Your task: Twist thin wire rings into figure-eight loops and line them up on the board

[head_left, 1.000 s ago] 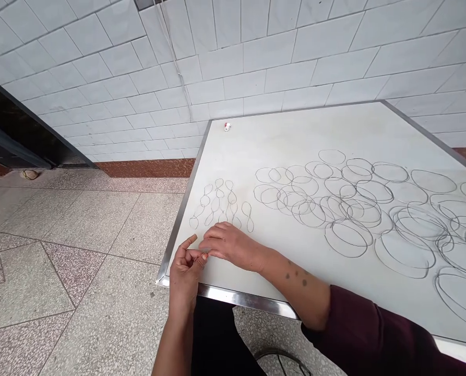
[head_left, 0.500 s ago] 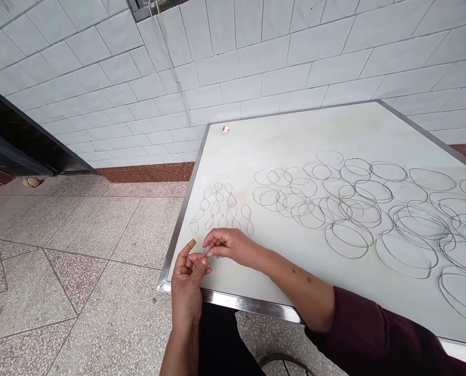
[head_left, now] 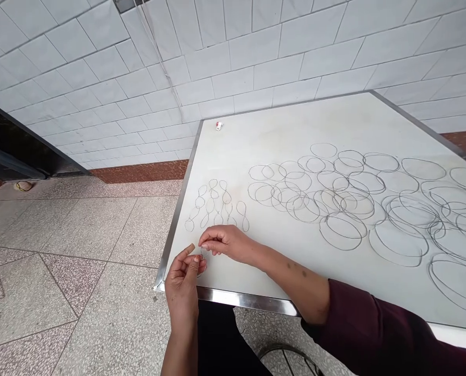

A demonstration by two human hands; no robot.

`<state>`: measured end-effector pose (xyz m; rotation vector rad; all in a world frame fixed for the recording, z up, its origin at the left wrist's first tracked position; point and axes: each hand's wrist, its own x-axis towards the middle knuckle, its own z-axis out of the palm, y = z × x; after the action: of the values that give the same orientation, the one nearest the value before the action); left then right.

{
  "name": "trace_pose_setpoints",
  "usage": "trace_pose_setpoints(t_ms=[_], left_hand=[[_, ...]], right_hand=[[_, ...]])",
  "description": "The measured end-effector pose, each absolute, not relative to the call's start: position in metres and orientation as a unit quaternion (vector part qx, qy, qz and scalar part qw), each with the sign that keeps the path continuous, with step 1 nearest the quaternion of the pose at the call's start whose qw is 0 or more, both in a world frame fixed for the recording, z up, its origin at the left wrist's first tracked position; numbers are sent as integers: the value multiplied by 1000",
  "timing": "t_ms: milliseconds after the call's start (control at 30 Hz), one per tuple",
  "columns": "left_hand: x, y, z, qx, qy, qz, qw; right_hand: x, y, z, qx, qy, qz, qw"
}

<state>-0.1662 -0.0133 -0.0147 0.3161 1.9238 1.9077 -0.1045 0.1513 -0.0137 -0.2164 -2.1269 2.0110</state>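
Note:
My left hand (head_left: 184,267) pinches a thin wire loop (head_left: 202,267) between thumb and fingers, above the table's near left corner. One fingertip of that hand carries a tan wrap. Close beside it, my right hand (head_left: 222,243) has thumb and forefinger pressed together on the upper end of the same wire. Just beyond my hands, several wires twisted into figure-eights (head_left: 214,204) lie on the white table (head_left: 279,261). Many larger wire rings (head_left: 342,232) overlap one another across the table's middle and right.
A small red and white object (head_left: 219,126) sits at the table's far left corner. Metal trim (head_left: 248,300) edges the table, which meets a tiled wall (head_left: 256,68). A round metal-framed stool (head_left: 287,352) stands below the near edge. Terrazzo floor (head_left: 111,308) lies to the left.
My right hand has drawn slightly up and away from my left, and a short stretch of wire shows between them. The whole view has shifted a little.

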Motion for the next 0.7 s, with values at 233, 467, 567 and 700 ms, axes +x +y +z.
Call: trace_pose_setpoints(t_ms=[233,467,567,700], left_hand=[[-173,-11,-18,111,696,669,236],[-173,-5,-9,129,731,630,228],[-171,-3,-8,141,740,620,220],[-171,-4,-10,150,740,618,220]], right_hand=[[-105,152,-14,-70,-732,668,112],[-106,151,-16,-65,-727,672,125],[-106,151,-15,-67,-731,667,127],[-106,152,-15,-69,-736,661,128]])
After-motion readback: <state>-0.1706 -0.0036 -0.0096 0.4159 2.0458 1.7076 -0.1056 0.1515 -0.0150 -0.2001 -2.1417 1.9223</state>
